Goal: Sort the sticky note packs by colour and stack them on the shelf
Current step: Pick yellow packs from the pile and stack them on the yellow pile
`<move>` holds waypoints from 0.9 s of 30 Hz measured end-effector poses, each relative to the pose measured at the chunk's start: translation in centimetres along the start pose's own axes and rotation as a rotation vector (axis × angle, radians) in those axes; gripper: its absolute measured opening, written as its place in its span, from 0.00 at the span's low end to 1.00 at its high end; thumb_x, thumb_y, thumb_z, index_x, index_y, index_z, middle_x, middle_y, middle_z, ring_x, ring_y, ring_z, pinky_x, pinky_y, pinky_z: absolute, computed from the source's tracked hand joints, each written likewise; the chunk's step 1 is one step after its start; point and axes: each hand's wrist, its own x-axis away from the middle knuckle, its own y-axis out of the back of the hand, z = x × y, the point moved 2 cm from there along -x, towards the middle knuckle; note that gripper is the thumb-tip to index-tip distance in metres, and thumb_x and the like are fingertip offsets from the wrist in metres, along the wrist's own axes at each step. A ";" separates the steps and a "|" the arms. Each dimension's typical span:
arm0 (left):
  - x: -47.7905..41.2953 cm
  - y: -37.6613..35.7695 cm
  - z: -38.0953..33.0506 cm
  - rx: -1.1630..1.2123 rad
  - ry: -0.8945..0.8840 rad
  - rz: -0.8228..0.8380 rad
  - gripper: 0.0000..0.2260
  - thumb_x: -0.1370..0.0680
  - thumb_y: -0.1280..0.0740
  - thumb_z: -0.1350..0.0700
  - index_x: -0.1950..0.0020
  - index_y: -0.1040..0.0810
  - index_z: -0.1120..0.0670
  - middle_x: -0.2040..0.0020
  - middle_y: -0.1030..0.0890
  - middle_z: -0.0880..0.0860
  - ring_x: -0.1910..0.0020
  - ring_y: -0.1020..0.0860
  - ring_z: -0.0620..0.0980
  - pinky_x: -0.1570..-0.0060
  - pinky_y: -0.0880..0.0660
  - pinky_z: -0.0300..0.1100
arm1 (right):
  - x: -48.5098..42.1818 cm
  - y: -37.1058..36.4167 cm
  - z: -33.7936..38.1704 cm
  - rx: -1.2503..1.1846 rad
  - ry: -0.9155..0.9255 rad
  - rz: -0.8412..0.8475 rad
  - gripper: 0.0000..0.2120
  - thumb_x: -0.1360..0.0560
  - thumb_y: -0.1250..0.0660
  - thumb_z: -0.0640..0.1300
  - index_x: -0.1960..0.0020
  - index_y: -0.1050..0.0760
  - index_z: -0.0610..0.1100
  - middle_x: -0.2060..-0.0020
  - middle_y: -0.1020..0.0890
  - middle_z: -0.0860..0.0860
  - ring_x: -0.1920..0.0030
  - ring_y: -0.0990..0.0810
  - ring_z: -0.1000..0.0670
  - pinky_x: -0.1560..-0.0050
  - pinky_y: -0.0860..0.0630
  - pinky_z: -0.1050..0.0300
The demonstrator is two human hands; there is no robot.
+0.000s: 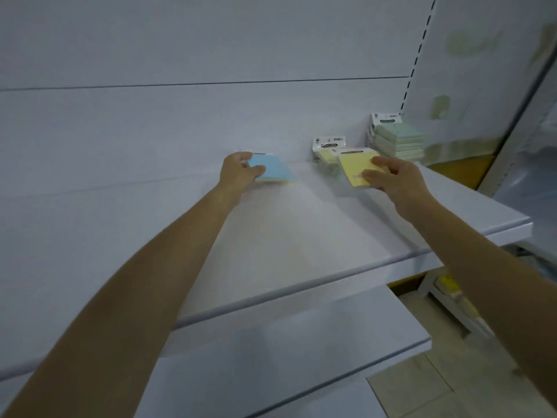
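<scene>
Both arms reach forward over the upper white shelf (301, 236). My left hand (241, 170) grips a blue sticky note pack (272, 171) near the back panel (150, 116): the thumb lies curled across the top face and the fingers wrap its far left edge. A yellowish strip shows along the pack's lower edge; I cannot tell whether that is a second pack beneath it. The blur also hides whether the blue pack touches the shelf surface or sits just above it. My right hand (394, 179) holds a yellow sticky note pack (355, 171), with the thumb pressed on the top face and the fingers curled at the right edge. The pack is tilted, its white header card pointing toward the back. Just behind it, leaning against the back panel, stands another yellow pack (327, 152) with its printed header card uppermost. To the right of that, in the back right corner beside the slotted upright (419, 55), sits a stack of green packs (398, 140), several high, with one header card standing above it. The blue pack is well apart from the yellow and green groups, to their left. A lower shelf (271, 357) shows beneath, and the tiled floor (422, 387) at bottom right.
</scene>
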 end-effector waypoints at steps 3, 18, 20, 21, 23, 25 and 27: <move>-1.7 -1.4 1.0 -0.086 0.011 -0.008 0.24 0.29 0.28 0.60 0.34 0.29 0.61 0.49 0.27 0.57 0.48 0.23 0.56 0.46 0.22 0.45 | -3.2 -0.4 0.0 0.012 0.005 -0.006 0.21 0.31 0.29 0.36 0.39 0.26 0.38 0.44 0.26 0.43 0.45 0.24 0.45 0.36 0.27 0.44; -1.9 -3.2 0.6 -0.613 0.013 0.041 0.20 0.22 0.37 0.53 0.32 0.29 0.58 0.32 0.27 0.59 0.37 0.26 0.56 0.37 0.32 0.42 | -12.3 -3.6 -0.5 0.280 0.206 0.060 0.23 0.28 0.32 0.41 0.35 0.29 0.38 0.35 0.25 0.42 0.36 0.26 0.45 0.35 0.33 0.57; -1.6 -3.5 0.5 -0.717 -0.029 -0.030 0.21 0.22 0.39 0.50 0.33 0.29 0.59 0.32 0.28 0.61 0.32 0.31 0.57 0.34 0.36 0.43 | -12.6 -3.6 -1.2 0.334 0.229 0.065 0.23 0.28 0.32 0.43 0.35 0.28 0.38 0.36 0.24 0.41 0.36 0.26 0.44 0.36 0.32 0.56; -1.3 -3.7 0.3 -0.766 -0.071 -0.091 0.21 0.23 0.40 0.49 0.33 0.28 0.58 0.32 0.29 0.62 0.32 0.32 0.58 0.34 0.36 0.44 | -12.8 -3.6 -1.5 0.362 0.242 0.058 0.23 0.29 0.32 0.45 0.35 0.28 0.39 0.37 0.24 0.40 0.37 0.26 0.43 0.35 0.32 0.54; 0.0 -4.7 -0.4 -0.861 -0.198 -0.182 0.22 0.23 0.44 0.47 0.35 0.27 0.57 0.32 0.31 0.62 0.33 0.34 0.61 0.35 0.35 0.48 | -13.1 -3.7 -2.1 0.423 0.269 0.048 0.24 0.28 0.33 0.49 0.35 0.28 0.41 0.38 0.24 0.39 0.36 0.27 0.41 0.34 0.32 0.50; 1.5 -6.2 -1.5 -0.946 -0.351 -0.117 0.29 0.27 0.51 0.41 0.36 0.25 0.57 0.34 0.29 0.60 0.36 0.33 0.61 0.38 0.32 0.50 | -13.1 -3.8 -2.5 0.492 0.277 0.053 0.23 0.27 0.36 0.51 0.34 0.29 0.43 0.37 0.27 0.39 0.34 0.30 0.40 0.33 0.35 0.49; 2.8 -7.9 -1.9 -1.010 -0.448 0.064 0.34 0.30 0.55 0.38 0.37 0.25 0.55 0.34 0.27 0.56 0.37 0.31 0.59 0.38 0.32 0.50 | -12.9 -3.9 -3.1 0.553 0.268 0.077 0.22 0.24 0.40 0.53 0.34 0.30 0.44 0.35 0.30 0.38 0.33 0.34 0.39 0.33 0.38 0.50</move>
